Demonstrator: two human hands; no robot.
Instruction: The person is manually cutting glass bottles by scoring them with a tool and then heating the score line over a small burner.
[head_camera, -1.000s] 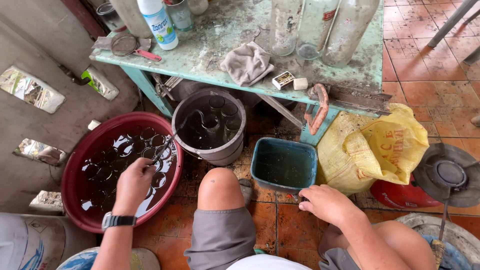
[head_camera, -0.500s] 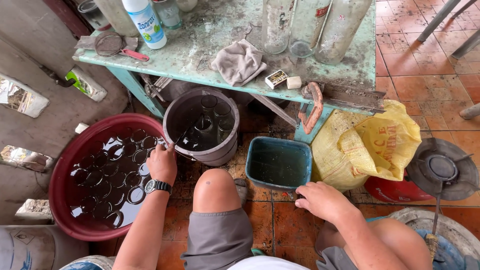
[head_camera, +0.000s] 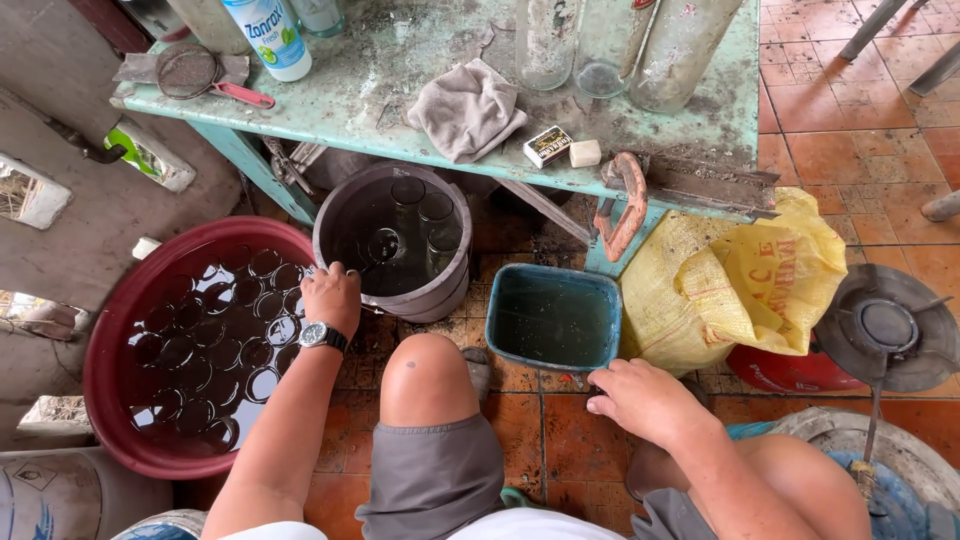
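**Left hand at bucket rim, right hand by teal tub**

A red basin (head_camera: 190, 350) full of water is seen at far left, with many clear glass jars (head_camera: 265, 330) sunk in it, mouths up. Just right of it a grey bucket (head_camera: 400, 290) of dark water is set, part under the table, with a few more jars (head_camera: 430, 215) standing inside.

The left hand (head_camera: 330, 298), a wristwatch (head_camera: 322, 337) worn on it, is laid on the near-left rim of the bucket, between basin and bucket. The fingers are curled together over the rim; whether something small is pinched under them cannot be told.

The jars are judged rigid, fragile and slippery when wet, and heavier while water-filled; a grip round the body or by the mouth rim is judged safest. The full bucket is judged heavy.

Further right a teal tub (head_camera: 553, 318) of murky water is seen on the floor. The right hand (head_camera: 645, 400) is rested beside its near-right corner, fingers loosely bent, nothing held.

A yellow sack (head_camera: 740, 280) is slumped at right. Above, a worn green table (head_camera: 400, 60) carries a grey cloth (head_camera: 468, 108).
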